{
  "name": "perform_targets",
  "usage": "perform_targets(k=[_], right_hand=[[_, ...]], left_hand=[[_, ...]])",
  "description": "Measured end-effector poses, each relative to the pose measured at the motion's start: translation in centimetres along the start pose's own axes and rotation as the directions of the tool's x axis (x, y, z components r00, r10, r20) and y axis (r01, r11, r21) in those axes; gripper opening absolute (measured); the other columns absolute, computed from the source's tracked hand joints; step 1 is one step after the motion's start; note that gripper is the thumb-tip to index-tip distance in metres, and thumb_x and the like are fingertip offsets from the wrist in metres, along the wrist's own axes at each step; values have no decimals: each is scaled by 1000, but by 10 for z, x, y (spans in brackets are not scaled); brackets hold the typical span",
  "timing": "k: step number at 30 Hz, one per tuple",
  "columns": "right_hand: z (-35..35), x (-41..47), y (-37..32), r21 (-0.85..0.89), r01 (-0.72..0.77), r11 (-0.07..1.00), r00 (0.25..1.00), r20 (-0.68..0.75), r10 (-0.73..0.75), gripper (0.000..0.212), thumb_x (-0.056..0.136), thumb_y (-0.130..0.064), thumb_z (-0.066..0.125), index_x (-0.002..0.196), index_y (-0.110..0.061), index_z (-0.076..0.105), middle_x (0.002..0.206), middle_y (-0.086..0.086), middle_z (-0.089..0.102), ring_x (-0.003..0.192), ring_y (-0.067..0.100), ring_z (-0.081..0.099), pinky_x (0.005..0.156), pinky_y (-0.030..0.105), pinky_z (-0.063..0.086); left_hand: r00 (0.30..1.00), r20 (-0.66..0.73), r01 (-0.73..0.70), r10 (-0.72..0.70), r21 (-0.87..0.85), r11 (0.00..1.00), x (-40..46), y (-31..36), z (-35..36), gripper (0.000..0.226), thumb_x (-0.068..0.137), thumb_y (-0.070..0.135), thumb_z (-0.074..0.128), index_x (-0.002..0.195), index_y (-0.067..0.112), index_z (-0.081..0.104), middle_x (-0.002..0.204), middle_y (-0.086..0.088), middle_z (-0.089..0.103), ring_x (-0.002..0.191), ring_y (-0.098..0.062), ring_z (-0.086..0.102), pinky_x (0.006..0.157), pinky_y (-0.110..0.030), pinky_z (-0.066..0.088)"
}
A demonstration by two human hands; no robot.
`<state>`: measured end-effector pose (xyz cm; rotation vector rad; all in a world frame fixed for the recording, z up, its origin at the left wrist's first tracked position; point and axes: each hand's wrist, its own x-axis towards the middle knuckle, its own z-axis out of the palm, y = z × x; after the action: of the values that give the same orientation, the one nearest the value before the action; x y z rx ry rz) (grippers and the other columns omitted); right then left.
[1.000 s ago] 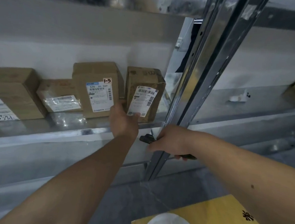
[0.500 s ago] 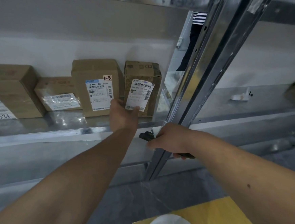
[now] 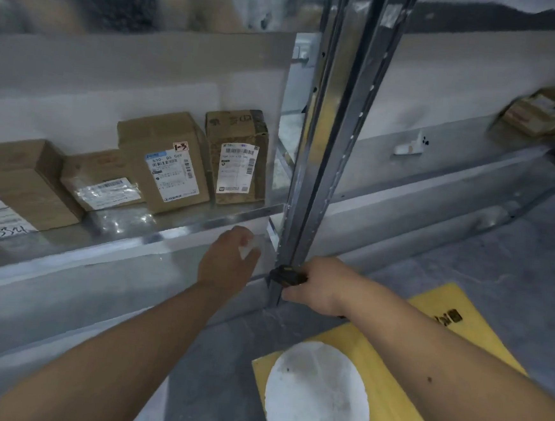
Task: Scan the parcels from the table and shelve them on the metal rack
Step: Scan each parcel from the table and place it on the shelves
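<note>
Reading "1-3" tag [image 3: 180,146] on parcel [image 3: 163,161] w/ label "530 D5 069".

The scene is dim and greyish with soft, low contrast, faint glare gleams along the metal rack's upright [image 3: 326,167] and shelf edge [image 3: 154,237], the upper shelf and the far-right parcel [image 3: 536,114] smear into blur, and straight lines bow outward toward the wide-angle edges.
</note>
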<state>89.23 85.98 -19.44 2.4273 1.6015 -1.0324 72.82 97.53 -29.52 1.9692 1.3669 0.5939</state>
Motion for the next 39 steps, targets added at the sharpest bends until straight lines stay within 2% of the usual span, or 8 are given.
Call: perform_targets(k=[6, 10, 14, 17, 22, 27, 35, 39], right_hand=[[65, -87, 15, 197, -157, 968, 986, -19, 164, 53, 84, -62, 69, 126, -31, 71, 118, 0, 73, 103, 26, 68, 88, 38, 60], [113, -145, 20, 346, -300, 889, 946, -11, 324, 57, 91, -60, 69, 138, -28, 66, 126, 1, 68, 106, 25, 65, 91, 39, 58], [158, -196, 30, 479, -423, 769, 876, 1, 482, 55, 91, -60, 69, 132, -24, 67, 111, 2, 65, 95, 23, 65, 83, 37, 58], [188, -235, 38, 628, -459, 629, 806, -3, 592, 47, 90, -57, 71, 121, -22, 71, 99, 2, 66, 82, 20, 63, 66, 32, 50], [227, -305, 54, 760, -490, 427, 676, 22, 737, 51, 89, -56, 74, 121, -16, 71, 106, 7, 69, 93, 28, 69, 72, 36, 55], [264, -383, 82, 864, -451, 224, 540, 64, 839, 48, 88, -50, 75, 122, -17, 71, 98, 5, 67, 76, 26, 67, 63, 35, 56], [325, -510, 157, 897, -419, 144, 414, 47, 909, 59, 93, -54, 71, 137, -14, 66, 121, 11, 68, 107, 29, 66, 87, 40, 56], [354, -578, 212, 905, -414, 99, 400, 83, 913, 55, 92, -53, 71, 131, -15, 69, 101, 8, 71, 96, 29, 69, 70, 35, 54]], left_hand=[[898, 433, -149, 78, 134, 980, -62, 15, -21, 49, 98, 44, 67, 142, 26, 58, 142, -2, 58, 127, -25, 58, 109, -42, 48], [753, 625, -399, 205, 186, 898, -100, 26, -20, 55, 98, 47, 65, 147, 25, 55, 148, -3, 55, 135, -26, 53, 108, -37, 44], [559, 777, -592, 290, 129, 796, -141, 40, 1, 62, 88, 57, 54, 144, 29, 55, 143, -1, 58, 132, -26, 54, 105, -40, 47], [407, 842, -723, 355, 60, 689, -180, 61, 19, 54, 97, 49, 59, 149, 35, 49, 150, 5, 53, 136, -21, 50, 104, -40, 48], [126, 894, -859, 429, -118, 498, -243, 109, 60, 56, 98, 43, 62, 151, 35, 45, 151, 5, 50, 134, -21, 50, 102, -41, 49], [-84, 889, -907, 451, -255, 334, -318, 157, 99, 58, 99, 41, 60, 153, 34, 41, 154, 2, 48, 135, -23, 49, 104, -40, 47], [-211, 895, -915, 393, -323, 243, -460, 218, 173, 59, 100, 40, 56, 156, 35, 38, 159, 3, 40, 138, -22, 47, 104, -41, 49], [-194, 908, -911, 372, -308, 275, -538, 252, 218, 59, 100, 40, 58, 155, 35, 38, 158, 3, 39, 136, -22, 48, 102, -40, 50]])
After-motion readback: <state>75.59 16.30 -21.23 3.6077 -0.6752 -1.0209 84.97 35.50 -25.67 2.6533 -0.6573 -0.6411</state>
